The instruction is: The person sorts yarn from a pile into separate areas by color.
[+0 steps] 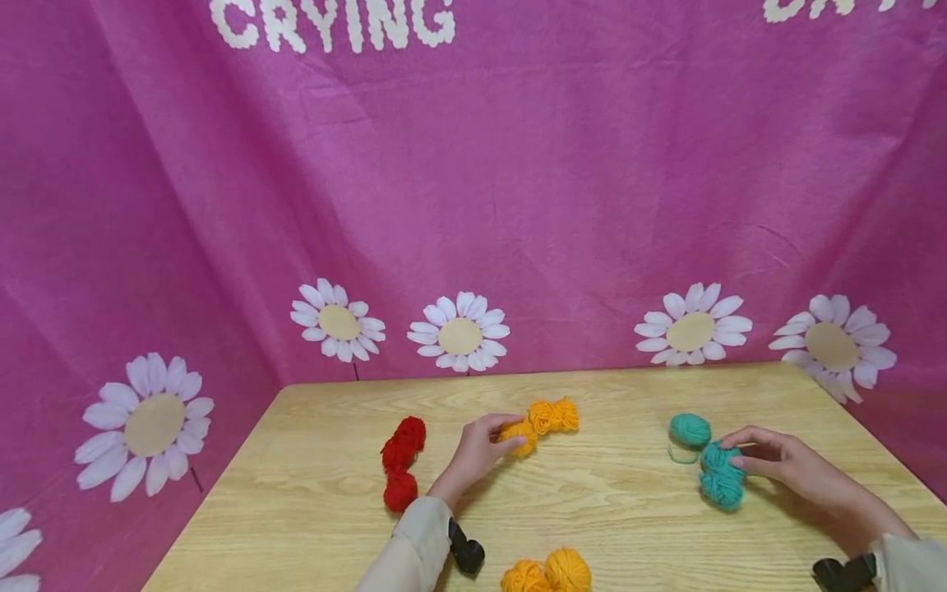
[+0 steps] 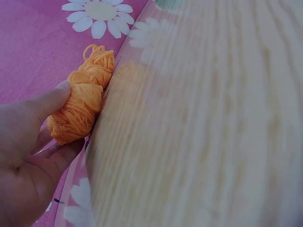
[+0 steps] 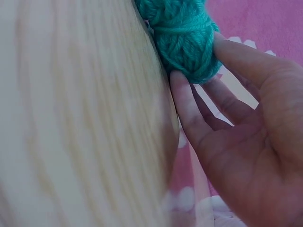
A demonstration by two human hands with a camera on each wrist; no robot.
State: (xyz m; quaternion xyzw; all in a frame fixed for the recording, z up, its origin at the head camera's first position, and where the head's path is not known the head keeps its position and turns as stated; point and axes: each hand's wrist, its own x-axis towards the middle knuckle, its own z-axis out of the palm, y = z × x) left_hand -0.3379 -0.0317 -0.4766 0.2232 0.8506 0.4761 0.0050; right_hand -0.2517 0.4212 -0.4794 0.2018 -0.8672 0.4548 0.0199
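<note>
My left hand (image 1: 477, 452) holds a small orange yarn ball (image 1: 520, 440) between thumb and fingers, low over the table. Right behind it lies an orange yarn skein (image 1: 555, 416), and in the left wrist view the two line up along the tabletop. On the right side, my right hand (image 1: 795, 469) pinches a teal yarn skein (image 1: 721, 485) from its right. A second teal yarn ball (image 1: 690, 430) sits just behind, a loose strand curling below it. In the right wrist view, thumb and fingertips touch the end of the teal skein (image 3: 187, 52).
Red yarn bundles (image 1: 403, 448) lie left of my left hand. Two more orange yarn balls (image 1: 567, 569) rest at the table's near edge. The wooden table (image 1: 607, 469) meets a pink curtain (image 1: 518, 189) with printed daisies along its back and left sides.
</note>
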